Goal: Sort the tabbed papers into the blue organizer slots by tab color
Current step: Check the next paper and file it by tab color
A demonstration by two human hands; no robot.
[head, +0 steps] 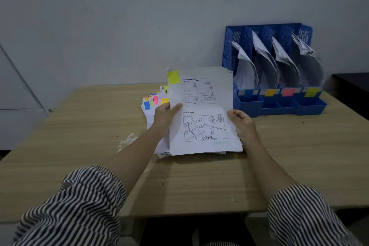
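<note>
A printed sheet [203, 126] with a yellow-green tab [173, 77] at its top left is raised above the table's middle. My left hand [165, 116] grips its left edge with the thumb on the front. My right hand [242, 124] holds its right edge. Under and behind it lies a stack of papers [151, 110] with blue, pink, orange and yellow tabs fanned at the top left. The blue organizer [267, 32] stands at the back right, with curled papers in several slots. Its front carries blue, orange, pink and yellow-green labels [310, 92].
The wooden table [89, 126] runs to the wall behind. A white scuffed patch [127, 141] marks the tabletop left of the stack. A dark surface [351, 86] adjoins the table at the far right. My striped sleeves cover both forearms near the table's front edge.
</note>
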